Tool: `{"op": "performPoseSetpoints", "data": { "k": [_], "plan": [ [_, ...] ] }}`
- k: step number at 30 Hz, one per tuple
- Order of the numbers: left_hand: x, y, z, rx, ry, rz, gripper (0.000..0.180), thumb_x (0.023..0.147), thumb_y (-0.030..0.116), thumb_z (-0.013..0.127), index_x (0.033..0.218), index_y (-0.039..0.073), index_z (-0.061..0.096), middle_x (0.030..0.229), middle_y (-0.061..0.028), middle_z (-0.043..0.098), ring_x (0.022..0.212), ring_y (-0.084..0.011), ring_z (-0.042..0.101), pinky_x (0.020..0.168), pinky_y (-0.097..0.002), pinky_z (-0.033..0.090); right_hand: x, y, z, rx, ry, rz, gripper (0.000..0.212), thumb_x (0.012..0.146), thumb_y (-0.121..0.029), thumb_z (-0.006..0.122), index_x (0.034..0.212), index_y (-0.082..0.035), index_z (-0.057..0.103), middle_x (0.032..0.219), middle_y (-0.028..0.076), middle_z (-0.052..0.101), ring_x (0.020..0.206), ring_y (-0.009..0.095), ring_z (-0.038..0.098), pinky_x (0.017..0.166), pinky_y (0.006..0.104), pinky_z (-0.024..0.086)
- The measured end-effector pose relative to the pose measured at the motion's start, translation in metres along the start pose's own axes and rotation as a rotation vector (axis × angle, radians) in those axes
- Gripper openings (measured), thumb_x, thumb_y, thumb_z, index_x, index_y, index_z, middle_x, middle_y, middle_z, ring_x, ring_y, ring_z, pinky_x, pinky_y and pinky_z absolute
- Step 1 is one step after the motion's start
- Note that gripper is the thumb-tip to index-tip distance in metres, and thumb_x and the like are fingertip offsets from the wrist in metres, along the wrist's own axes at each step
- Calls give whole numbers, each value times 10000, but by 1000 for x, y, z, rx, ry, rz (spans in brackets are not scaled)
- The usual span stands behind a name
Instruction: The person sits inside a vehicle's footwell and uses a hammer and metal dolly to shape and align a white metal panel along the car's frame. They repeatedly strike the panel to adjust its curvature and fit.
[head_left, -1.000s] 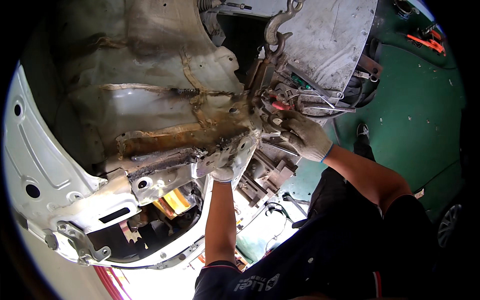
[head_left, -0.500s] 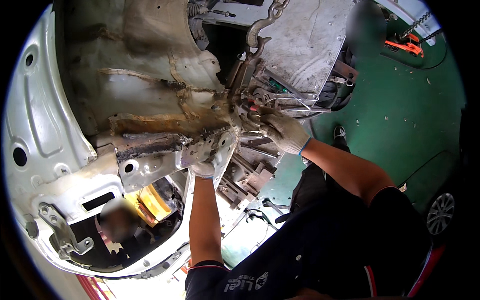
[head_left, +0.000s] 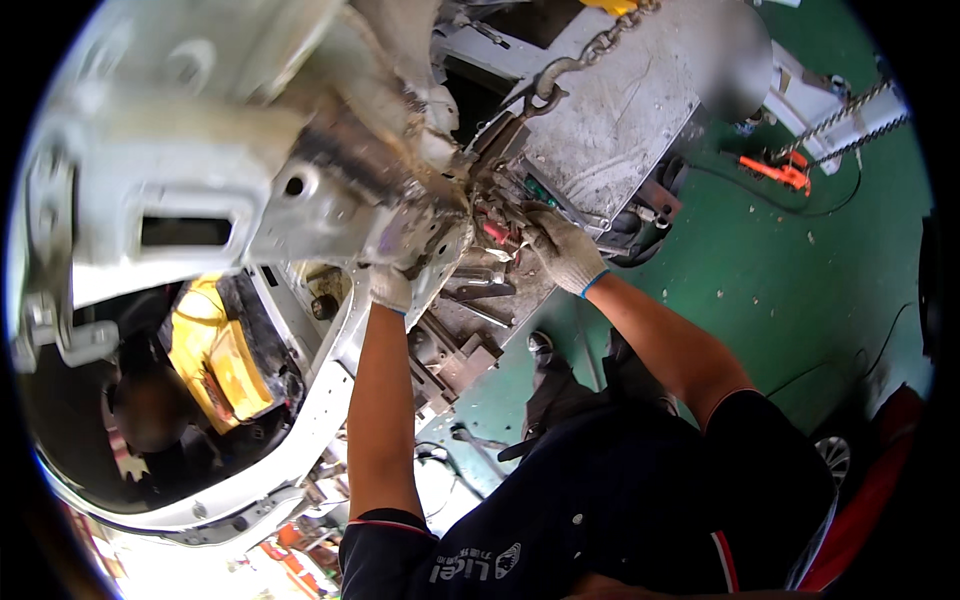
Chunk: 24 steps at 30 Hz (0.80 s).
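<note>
My left hand (head_left: 390,287), in a white knit glove, is against the lower edge of the bare metal car body section (head_left: 335,225). Its fingers are hidden by the metal. Just right of the body's torn end, my right hand (head_left: 562,250), gloved the same way, reaches into a heap of tools on the metal bench. Its fingers look curled, and what they close on cannot be made out. A red-handled tool (head_left: 497,232) lies beside those fingertips. Above them a clamp (head_left: 497,140) at the body's end hangs on a steel hook (head_left: 545,90).
A chain (head_left: 610,40) runs from the hook toward the top right over the grey metal bench (head_left: 640,120). An orange chain device (head_left: 775,172) stands over the green floor. Below the body, a yellow object (head_left: 215,350) shows through an opening, near a blurred person.
My view has shifted, so the car body sits differently in the picture. My right hand has drawn off the red-handled tool, which now shows more. My left hand stays at the metal edge.
</note>
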<state>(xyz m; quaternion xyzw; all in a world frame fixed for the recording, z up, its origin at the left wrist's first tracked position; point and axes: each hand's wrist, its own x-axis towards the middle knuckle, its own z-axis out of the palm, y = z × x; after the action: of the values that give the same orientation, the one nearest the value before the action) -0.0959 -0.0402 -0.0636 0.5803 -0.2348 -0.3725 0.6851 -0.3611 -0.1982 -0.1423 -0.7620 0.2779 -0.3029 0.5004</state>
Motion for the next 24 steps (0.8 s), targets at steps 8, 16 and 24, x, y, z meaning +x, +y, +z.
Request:
{"op": "performPoseSetpoints", "data": {
  "k": [8, 16, 24],
  "plan": [
    [-22, 7, -23, 1152, 69, 289, 528, 1109, 382, 498, 1406, -43, 602, 1270, -286, 694, 1220, -390, 657, 1077, -392, 491, -3, -30, 7, -167, -41, 131, 354, 1070, -295, 556, 1328, -73, 652, 1187, 239, 713, 1148, 454, 665, 967, 461, 536],
    [-187, 63, -90, 282, 256, 350, 323, 1051, 132, 599, 1321, -25, 684, 1281, -143, 734, 1176, -188, 665, 1048, -330, 504, 8, -32, 9, -160, -6, 462, 343, 972, -313, 692, 1155, -23, 709, 833, 136, 689, 717, 213, 622, 701, 380, 528],
    [-293, 49, -285, 631, 871, 423, 404, 1119, 157, 439, 1428, -46, 603, 1387, -160, 677, 1328, -254, 599, 1182, -392, 409, 96, -13, 23, -691, -141, 453, 356, 925, -328, 675, 1050, 4, 704, 926, 153, 720, 801, 280, 663, 718, 412, 515]
  ]
}}
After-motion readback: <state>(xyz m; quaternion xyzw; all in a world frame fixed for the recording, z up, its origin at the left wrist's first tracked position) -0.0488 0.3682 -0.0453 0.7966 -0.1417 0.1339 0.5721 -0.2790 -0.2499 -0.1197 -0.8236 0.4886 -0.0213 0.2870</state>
